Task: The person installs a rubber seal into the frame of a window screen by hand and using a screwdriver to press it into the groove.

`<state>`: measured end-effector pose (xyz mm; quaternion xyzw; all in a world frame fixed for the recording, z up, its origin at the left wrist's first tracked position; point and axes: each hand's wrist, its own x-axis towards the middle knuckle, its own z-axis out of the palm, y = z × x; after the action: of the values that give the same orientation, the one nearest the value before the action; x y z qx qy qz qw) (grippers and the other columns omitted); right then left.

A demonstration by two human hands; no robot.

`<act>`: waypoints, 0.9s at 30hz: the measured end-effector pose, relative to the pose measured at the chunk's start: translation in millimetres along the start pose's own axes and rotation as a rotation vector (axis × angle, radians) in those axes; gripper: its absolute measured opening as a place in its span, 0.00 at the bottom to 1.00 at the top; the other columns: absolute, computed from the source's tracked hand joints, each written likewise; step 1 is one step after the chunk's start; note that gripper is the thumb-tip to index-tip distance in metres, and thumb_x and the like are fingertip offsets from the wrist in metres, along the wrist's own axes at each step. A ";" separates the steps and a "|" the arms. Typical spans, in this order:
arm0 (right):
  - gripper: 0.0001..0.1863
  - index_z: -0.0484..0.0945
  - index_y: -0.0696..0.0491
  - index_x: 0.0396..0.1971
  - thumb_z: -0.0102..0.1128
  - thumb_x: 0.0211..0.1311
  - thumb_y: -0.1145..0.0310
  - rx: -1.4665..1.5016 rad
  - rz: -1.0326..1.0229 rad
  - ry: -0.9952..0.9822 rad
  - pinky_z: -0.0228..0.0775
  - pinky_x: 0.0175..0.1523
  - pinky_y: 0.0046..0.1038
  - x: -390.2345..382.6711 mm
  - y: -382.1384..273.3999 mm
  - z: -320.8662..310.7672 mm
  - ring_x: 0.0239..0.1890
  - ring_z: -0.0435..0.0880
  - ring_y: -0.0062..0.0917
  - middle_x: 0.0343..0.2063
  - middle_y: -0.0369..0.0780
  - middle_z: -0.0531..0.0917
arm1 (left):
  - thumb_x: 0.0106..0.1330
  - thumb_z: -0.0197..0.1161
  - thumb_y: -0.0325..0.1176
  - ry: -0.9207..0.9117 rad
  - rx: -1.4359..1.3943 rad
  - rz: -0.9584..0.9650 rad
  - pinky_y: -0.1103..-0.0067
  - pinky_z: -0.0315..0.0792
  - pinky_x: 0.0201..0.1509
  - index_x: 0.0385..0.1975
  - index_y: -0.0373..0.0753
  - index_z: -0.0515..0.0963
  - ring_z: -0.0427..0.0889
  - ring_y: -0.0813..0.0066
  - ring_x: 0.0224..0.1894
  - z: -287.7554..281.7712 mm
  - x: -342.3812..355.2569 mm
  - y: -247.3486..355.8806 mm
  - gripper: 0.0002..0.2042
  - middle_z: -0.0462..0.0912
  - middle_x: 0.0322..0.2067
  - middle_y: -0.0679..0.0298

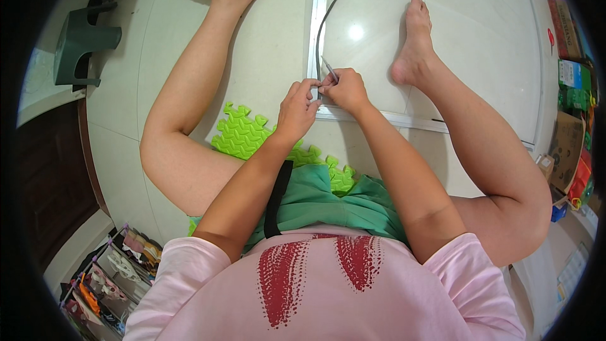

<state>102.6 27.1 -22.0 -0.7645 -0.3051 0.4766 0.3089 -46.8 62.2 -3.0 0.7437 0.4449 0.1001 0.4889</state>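
At the pale frame's (391,117) near-left corner on the floor (271,44), the left hand (295,110) curls at the dark cord (318,41), its grip unclear, the right hand (346,91) clamps a pen-like tool (326,65), the cord's far length bends loose, so work looks unfinished, and a brown-red box (564,28) bears lettering.

Grey pen-like tool (330,70): tilted, thin end toward 11 o'clock. Black cable (318,47): curves to 1 o'clock. Silver frame (391,119): lying flat.
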 end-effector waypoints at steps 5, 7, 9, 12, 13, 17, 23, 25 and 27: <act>0.11 0.80 0.56 0.21 0.69 0.43 0.64 -0.133 -0.045 -0.005 0.73 0.35 0.32 -5.5 -4.8 -2.1 0.26 0.82 0.36 0.20 0.45 0.82 | 0.55 0.62 0.22 0.008 0.034 0.002 0.74 0.72 0.33 0.46 0.46 0.72 0.76 0.67 0.27 -0.2 -1.5 1.2 0.18 0.69 0.30 0.62; 0.11 0.80 0.56 0.23 0.65 0.47 0.63 -0.169 -0.055 -0.017 0.73 0.36 0.34 -8.5 -4.1 -7.7 0.28 0.81 0.39 0.22 0.46 0.82 | 0.55 0.62 0.21 0.021 0.032 0.034 0.77 0.72 0.32 0.46 0.45 0.72 0.74 0.70 0.26 1.3 -0.8 1.2 0.18 0.68 0.29 0.63; 0.11 0.81 0.55 0.25 0.62 0.51 0.62 -0.201 -0.071 -0.030 0.72 0.37 0.35 -12.0 -0.7 -15.1 0.29 0.81 0.41 0.23 0.47 0.82 | 0.54 0.61 0.20 0.038 0.036 0.067 0.80 0.71 0.32 0.46 0.44 0.73 0.71 0.74 0.25 0.8 -0.9 -0.1 0.18 0.67 0.28 0.64; 0.11 0.81 0.52 0.34 0.52 0.58 0.64 -0.237 -0.122 -0.114 0.72 0.40 0.38 -32.0 4.1 -28.2 0.33 0.80 0.45 0.27 0.48 0.82 | 0.53 0.61 0.19 0.025 -0.008 0.026 0.79 0.71 0.32 0.45 0.44 0.73 0.71 0.73 0.25 -0.1 -2.9 -2.4 0.19 0.67 0.28 0.64; 0.12 0.80 0.49 0.40 0.51 0.59 0.66 -0.351 -0.206 -0.112 0.71 0.40 0.38 -41.5 2.8 -31.2 0.34 0.80 0.45 0.29 0.48 0.82 | 0.53 0.61 0.18 0.027 0.009 0.029 0.79 0.71 0.33 0.45 0.44 0.73 0.71 0.73 0.25 -1.3 -3.6 -3.4 0.19 0.67 0.28 0.64; 0.23 0.74 0.42 0.54 0.49 0.56 0.74 -0.587 -0.339 -0.178 0.72 0.40 0.39 -63.2 8.9 -41.1 0.34 0.79 0.42 0.32 0.45 0.80 | 0.52 0.61 0.17 0.028 0.022 0.039 0.78 0.70 0.33 0.45 0.44 0.73 0.70 0.73 0.25 -1.3 -3.8 1.0 0.20 0.67 0.28 0.64; 0.29 0.71 0.43 0.56 0.51 0.50 0.78 -0.628 -0.488 -0.188 0.73 0.41 0.36 -76.1 16.4 -33.9 0.36 0.78 0.39 0.32 0.43 0.75 | 0.53 0.61 0.18 0.021 0.073 0.003 0.73 0.72 0.35 0.45 0.48 0.72 0.75 0.66 0.28 -2.0 -4.0 3.6 0.20 0.69 0.29 0.63; 0.29 0.71 0.45 0.55 0.52 0.49 0.78 -0.615 -0.516 -0.160 0.73 0.41 0.36 -75.7 23.6 -32.2 0.37 0.78 0.38 0.33 0.44 0.75 | 0.53 0.61 0.18 0.020 0.070 -0.002 0.73 0.72 0.35 0.45 0.48 0.72 0.75 0.66 0.28 -1.1 -3.7 5.4 0.20 0.69 0.29 0.63; 0.30 0.70 0.48 0.56 0.53 0.48 0.79 -0.678 -0.503 -0.182 0.72 0.42 0.36 -77.3 19.0 -31.8 0.38 0.77 0.39 0.34 0.45 0.74 | 0.53 0.61 0.18 0.025 0.066 -0.013 0.73 0.72 0.35 0.45 0.48 0.72 0.76 0.66 0.28 -1.0 -4.6 5.3 0.21 0.69 0.29 0.63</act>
<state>107.3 -49.4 16.6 -0.6794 -0.6472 0.3248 0.1187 -47.1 58.6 3.2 0.7553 0.4586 0.0916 0.4592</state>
